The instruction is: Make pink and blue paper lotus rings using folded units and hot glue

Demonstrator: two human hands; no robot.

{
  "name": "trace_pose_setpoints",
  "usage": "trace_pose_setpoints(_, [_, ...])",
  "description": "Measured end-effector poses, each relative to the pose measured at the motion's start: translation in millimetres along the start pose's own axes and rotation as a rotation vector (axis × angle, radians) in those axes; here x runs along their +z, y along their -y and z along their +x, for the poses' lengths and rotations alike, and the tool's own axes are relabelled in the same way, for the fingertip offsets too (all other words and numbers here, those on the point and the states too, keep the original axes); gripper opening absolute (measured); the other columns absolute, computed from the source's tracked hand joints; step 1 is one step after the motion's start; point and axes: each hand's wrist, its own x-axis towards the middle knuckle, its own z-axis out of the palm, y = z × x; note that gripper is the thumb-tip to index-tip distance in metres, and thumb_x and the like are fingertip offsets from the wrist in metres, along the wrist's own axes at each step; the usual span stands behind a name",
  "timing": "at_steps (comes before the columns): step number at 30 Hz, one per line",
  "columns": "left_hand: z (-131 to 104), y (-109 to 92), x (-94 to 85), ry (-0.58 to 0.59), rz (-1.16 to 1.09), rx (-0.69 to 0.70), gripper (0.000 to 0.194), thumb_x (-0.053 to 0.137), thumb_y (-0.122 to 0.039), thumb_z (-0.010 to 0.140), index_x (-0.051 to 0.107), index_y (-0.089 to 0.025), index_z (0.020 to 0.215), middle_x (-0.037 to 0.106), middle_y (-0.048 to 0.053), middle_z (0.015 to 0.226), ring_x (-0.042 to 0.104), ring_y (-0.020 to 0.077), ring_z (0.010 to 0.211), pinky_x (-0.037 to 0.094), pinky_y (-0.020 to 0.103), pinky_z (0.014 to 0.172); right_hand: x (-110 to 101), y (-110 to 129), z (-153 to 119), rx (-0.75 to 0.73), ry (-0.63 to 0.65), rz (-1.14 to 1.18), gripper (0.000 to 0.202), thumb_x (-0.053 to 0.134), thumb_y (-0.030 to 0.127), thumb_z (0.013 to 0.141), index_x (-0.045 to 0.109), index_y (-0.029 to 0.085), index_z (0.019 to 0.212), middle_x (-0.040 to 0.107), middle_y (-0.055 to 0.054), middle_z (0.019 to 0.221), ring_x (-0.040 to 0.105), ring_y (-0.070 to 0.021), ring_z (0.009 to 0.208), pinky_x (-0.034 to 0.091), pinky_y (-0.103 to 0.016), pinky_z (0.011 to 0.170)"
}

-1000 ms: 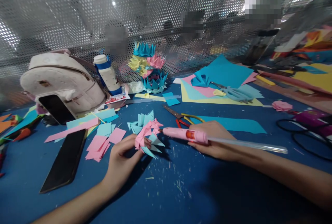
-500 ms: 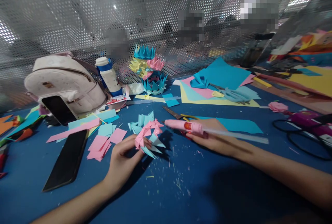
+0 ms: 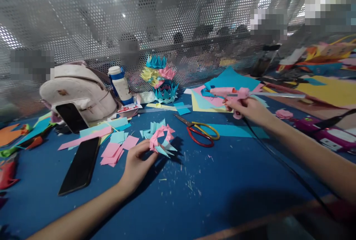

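Between thumb and fingers, my left hand holds a folded paper ring, pink with light-blue points, low over the blue table. My right hand grips a pink glue gun by its handle, nozzle pointing left, a clear glue stick sticking out of its back. Below it lie scissors with one red and one yellow handle loop. Left of the ring are small pink paper squares and light-blue ones.
A black phone lies at the left; another leans on a white backpack. Behind stand a bottle and stacked paper flowers. Coloured sheets and a purple device are at the right.
My right hand has lifted the glue gun up and to the right, off the scissors, which now show fully. My left hand still holds the paper ring, with little movement.
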Motion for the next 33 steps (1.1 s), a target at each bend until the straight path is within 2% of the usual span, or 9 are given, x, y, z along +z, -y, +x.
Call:
trace_pose_setpoints(4, [-1,-1,0.8,0.023,-0.003,0.01,0.014,0.062,-0.022,0.087,0.073,-0.016,0.08,0.073,0.008,0.086,0.069,0.0215,0.083,0.056,0.036,0.078,-2,-17,-15,0.079,0.101,-0.011,0.046,0.049,0.05,0.089,0.069,0.012,0.071,0.059,-0.007,0.056,0.052,-0.0131,0.049,0.038,-0.028,0.054])
trace_pose_setpoints(10, [-3,-4,0.3,0.033,0.02,0.078,0.014,0.061,-0.02,0.088,0.072,-0.016,0.08,0.072,0.008,0.086,0.068,0.0208,0.083,0.055,0.035,0.079,-8,-28,-38,0.171,0.299,-0.087,0.046,0.047,0.054,0.089,0.068,0.014,0.082,0.066,-0.012,0.071,0.06,-0.019,0.06,0.044,-0.031,0.062])
trace_pose_setpoints(12, [-3,-6,0.0,0.034,0.038,0.115,0.013,0.061,-0.018,0.088,0.072,-0.016,0.081,0.072,0.007,0.084,0.067,0.0199,0.081,0.054,0.034,0.079,-14,-30,-44,0.149,0.28,-0.213,0.044,0.045,0.052,0.091,0.068,0.015,0.087,0.068,-0.014,0.074,0.064,-0.0242,0.068,0.045,-0.034,0.067])
trace_pose_setpoints(15, [-4,-9,-0.6,0.053,0.062,0.176,0.012,0.061,-0.017,0.088,0.071,-0.016,0.081,0.072,0.007,0.083,0.067,0.0191,0.079,0.053,0.033,0.078,-27,-29,-61,0.119,0.22,-0.478,0.046,0.045,0.056,0.089,0.068,0.02,0.104,0.071,-0.016,0.101,0.066,-0.033,0.089,0.046,-0.04,0.069])
trace_pose_setpoints(19, [-7,-11,-0.8,0.158,0.071,0.258,0.014,0.058,-0.02,0.092,0.071,-0.017,0.088,0.073,0.01,0.088,0.068,0.0202,0.083,0.054,0.031,0.078,-43,-8,-90,0.1,0.056,-0.708,0.057,0.039,0.071,0.082,0.068,0.028,0.107,0.07,-0.011,0.109,0.065,-0.0388,0.095,0.048,-0.049,0.071])
trace_pose_setpoints(21, [-9,-12,-0.2,0.252,0.052,0.321,0.016,0.056,-0.021,0.094,0.071,-0.017,0.093,0.073,0.012,0.09,0.068,0.0209,0.087,0.054,0.031,0.078,-45,14,-97,0.029,0.06,-0.601,0.05,0.039,0.07,0.083,0.068,0.036,0.106,0.072,-0.006,0.108,0.067,-0.0352,0.088,0.048,-0.048,0.069])
trace_pose_setpoints(22, [-9,-12,0.3,0.306,0.033,0.35,0.017,0.054,-0.022,0.095,0.071,-0.016,0.095,0.072,0.013,0.091,0.068,0.0214,0.089,0.054,0.032,0.08,-43,28,-97,-0.058,0.115,-0.51,0.045,0.04,0.065,0.086,0.068,0.036,0.105,0.072,-0.005,0.108,0.068,-0.0321,0.088,0.049,-0.044,0.069])
trace_pose_setpoints(26, [-8,-15,2.2,0.462,-0.058,0.354,0.02,0.053,-0.025,0.096,0.071,-0.016,0.096,0.072,0.015,0.095,0.067,0.0224,0.094,0.054,0.035,0.085,-15,78,-70,-0.376,0.298,-0.252,0.029,0.047,0.046,0.092,0.068,0.028,0.101,0.071,-0.004,0.103,0.066,-0.0223,0.087,0.047,-0.034,0.072])
trace_pose_setpoints(33, [-5,-20,1.7,0.439,-0.06,0.284,0.021,0.057,-0.026,0.094,0.074,-0.015,0.088,0.073,0.012,0.087,0.068,0.0188,0.083,0.053,0.029,0.075,90,117,14,-0.602,0.533,-0.111,0.024,0.057,0.028,0.09,0.063,0.02,0.112,0.068,-0.006,0.11,0.061,-0.0174,0.093,0.043,-0.028,0.073])
